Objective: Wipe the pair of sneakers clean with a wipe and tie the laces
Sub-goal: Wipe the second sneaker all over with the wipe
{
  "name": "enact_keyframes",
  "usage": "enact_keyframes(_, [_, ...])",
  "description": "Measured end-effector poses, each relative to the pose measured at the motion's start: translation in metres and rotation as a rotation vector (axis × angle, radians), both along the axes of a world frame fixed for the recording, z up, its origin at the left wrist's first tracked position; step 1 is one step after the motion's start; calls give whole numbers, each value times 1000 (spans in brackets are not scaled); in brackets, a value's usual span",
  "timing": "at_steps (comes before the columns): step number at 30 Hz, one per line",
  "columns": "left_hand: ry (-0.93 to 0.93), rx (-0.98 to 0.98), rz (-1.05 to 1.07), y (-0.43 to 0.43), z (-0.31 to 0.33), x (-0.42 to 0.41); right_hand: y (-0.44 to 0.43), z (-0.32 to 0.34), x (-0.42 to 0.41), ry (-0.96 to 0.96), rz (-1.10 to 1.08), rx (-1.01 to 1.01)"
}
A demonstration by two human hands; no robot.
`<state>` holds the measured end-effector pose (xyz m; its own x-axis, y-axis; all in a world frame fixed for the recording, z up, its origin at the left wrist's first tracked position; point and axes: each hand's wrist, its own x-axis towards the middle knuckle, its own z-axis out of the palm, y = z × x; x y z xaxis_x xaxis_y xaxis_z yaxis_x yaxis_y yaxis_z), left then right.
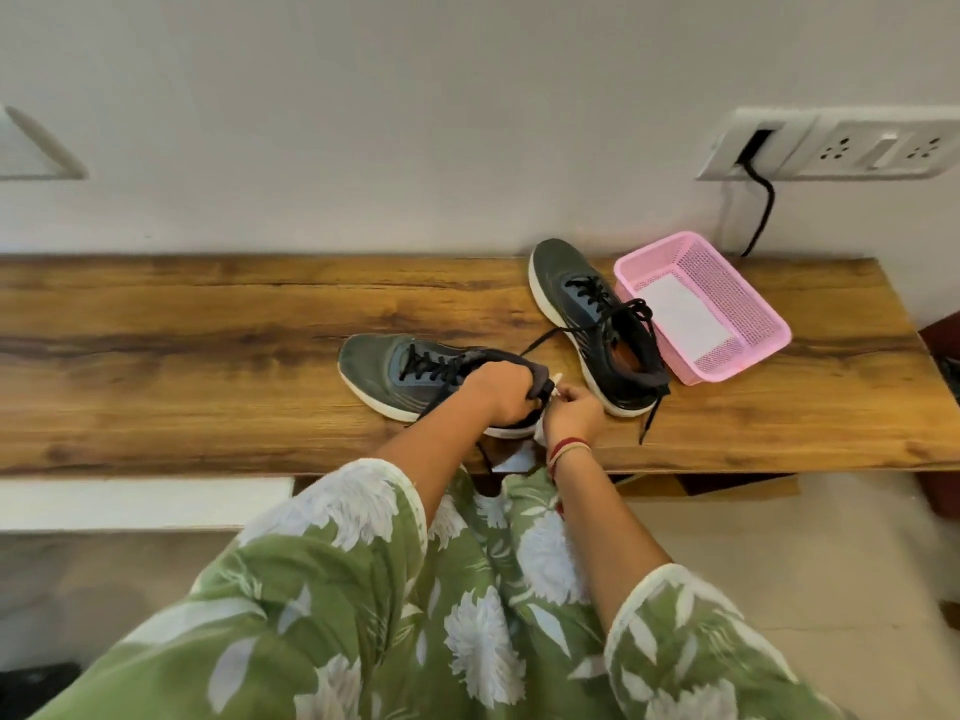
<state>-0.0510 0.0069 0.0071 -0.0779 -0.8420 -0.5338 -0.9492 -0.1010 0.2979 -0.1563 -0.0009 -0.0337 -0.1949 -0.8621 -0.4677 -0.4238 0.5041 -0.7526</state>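
Two dark grey sneakers with white soles and black laces lie on a wooden shelf point(208, 324). The near sneaker point(384, 371) points left; my left hand point(501, 389) grips its heel collar from above. My right hand point(571, 410) holds a white wipe point(557, 379) pressed against the back of that heel; most of the wipe is hidden by my fingers. The far sneaker point(587, 314) stands to the right, toe toward the wall, its laces loose and trailing over the shelf.
A pink mesh basket point(748, 298) holding a white sheet sits right of the far sneaker. A wall socket panel point(841, 145) with a black cable is above it. White paper point(519, 457) lies at the shelf's front edge under my right wrist.
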Motion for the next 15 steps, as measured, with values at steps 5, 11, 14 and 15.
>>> enact_keyframes(5, [-23,-13,-41,7,0,2,10,5,-16,70,168,-47])
enact_keyframes(11, [-101,39,-113,27,10,-1,37,29,-39,-327,166,191])
enact_keyframes(14, [-162,73,-194,42,13,3,57,36,-44,-398,55,159])
enact_keyframes(15, [-189,78,-218,47,13,5,63,35,-45,-390,45,122])
